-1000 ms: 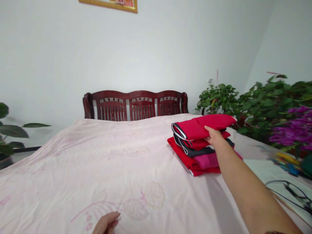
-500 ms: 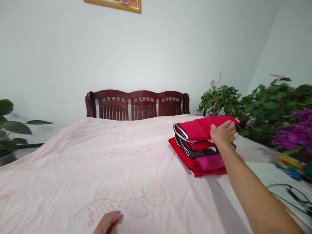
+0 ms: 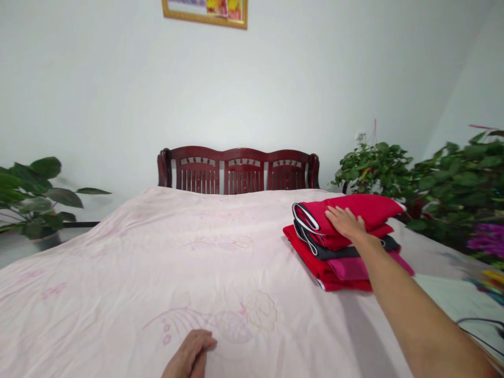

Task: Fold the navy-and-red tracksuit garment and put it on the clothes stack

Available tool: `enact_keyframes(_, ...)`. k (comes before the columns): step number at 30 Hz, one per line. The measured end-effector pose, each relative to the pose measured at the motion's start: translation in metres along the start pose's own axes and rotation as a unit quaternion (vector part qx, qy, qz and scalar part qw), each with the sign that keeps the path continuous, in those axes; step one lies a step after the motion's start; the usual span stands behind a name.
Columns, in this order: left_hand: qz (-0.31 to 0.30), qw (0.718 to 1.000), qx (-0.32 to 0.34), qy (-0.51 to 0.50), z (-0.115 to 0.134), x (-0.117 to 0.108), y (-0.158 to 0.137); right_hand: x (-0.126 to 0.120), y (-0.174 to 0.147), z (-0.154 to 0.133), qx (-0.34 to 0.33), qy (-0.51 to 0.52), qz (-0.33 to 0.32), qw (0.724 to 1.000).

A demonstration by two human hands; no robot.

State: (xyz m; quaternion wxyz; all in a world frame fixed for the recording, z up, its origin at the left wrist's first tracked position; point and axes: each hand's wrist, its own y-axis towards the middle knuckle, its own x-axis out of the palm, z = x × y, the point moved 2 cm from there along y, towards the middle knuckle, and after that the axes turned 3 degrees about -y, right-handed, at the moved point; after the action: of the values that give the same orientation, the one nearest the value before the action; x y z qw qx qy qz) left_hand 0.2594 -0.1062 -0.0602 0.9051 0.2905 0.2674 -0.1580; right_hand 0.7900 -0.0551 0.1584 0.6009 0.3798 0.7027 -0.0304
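Clothes point(image 3: 346, 239) are sitting in a folded stack over at about two o'clock on the bed point(image 3: 157, 273), red on top, a dark piece with white piping under it, then pink and more red at the bottom. The right hand point(image 3: 344, 221) is lying flat on the top red garment point(image 3: 354, 210), fingers spread wide and palm down, gripping nothing, just pressing on the fold. The left hand point(image 3: 191, 357) is resting down at six o'clock on the pink bedcover, fingers loosely curled, holding nothing that shows.

My read: this is the patting-down stage, the newest piece being settled onto the pile. Going by how the top garment is overhanging toward three o'clock, a steady flat press along its length looks called for, so the stack is staying square and not sliding off toward the bed's edge.

Now for what is hard to see. The left hand is being cut off by the bottom edge, so only fingers and knuckles are showing. The right forearm is crossing the near side of the stack and hiding part of the pink layer. How many pieces are making up the pile, I cannot tell. A dark wooden bench point(image 3: 238, 169) at twelve o'clock is half hidden behind the bed. Plants point(image 3: 425, 178) are crowding three o'clock, another plant point(image 3: 31, 194) is at nine, and a picture frame point(image 3: 205, 11) is being clipped at the top.
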Motion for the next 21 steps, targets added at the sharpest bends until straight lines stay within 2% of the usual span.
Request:
enact_keyframes(3,-0.020,0.999,-0.037,0.012,0.016,0.000,-0.002,-0.017,-0.031,-0.022,-0.045,0.031,0.115,0.992)
enact_keyframes(5,-0.038,0.997,-0.056,0.030,0.028,-0.002,-0.003,-0.021,-0.069,-0.044,-0.115,0.089,0.196,0.970)
enact_keyframes(6,-0.053,0.996,-0.063,0.042,0.034,-0.004,-0.004,-0.018,-0.090,-0.055,-0.154,0.124,0.211,0.957)
enact_keyframes(7,-0.073,0.994,-0.067,0.056,0.038,-0.007,-0.005,-0.013,-0.113,-0.066,-0.191,0.156,0.205,0.947)
enact_keyframes(9,-0.123,0.986,-0.067,0.085,0.044,-0.014,-0.009,0.008,-0.160,-0.086,-0.260,0.203,0.154,0.931)
enact_keyframes(11,-0.167,0.975,-0.065,0.128,0.044,-0.028,-0.014,0.037,-0.203,-0.101,-0.306,0.216,0.068,0.925)
enact_keyframes(13,-0.182,0.961,-0.082,0.190,0.034,-0.046,-0.020,0.070,-0.239,-0.109,-0.322,0.203,-0.019,0.925)
enact_keyframes(15,-0.168,0.944,-0.121,0.256,0.019,-0.068,-0.029,0.098,-0.264,-0.110,-0.317,0.176,-0.079,0.929)
enact_keyframes(17,-0.135,0.927,-0.165,0.309,0.000,-0.088,-0.038,0.119,-0.279,-0.108,-0.305,0.141,-0.107,0.936)
enact_keyframes(21,-0.076,0.904,-0.197,0.372,-0.026,-0.109,-0.055,0.136,-0.287,-0.104,-0.302,0.087,-0.097,0.944)
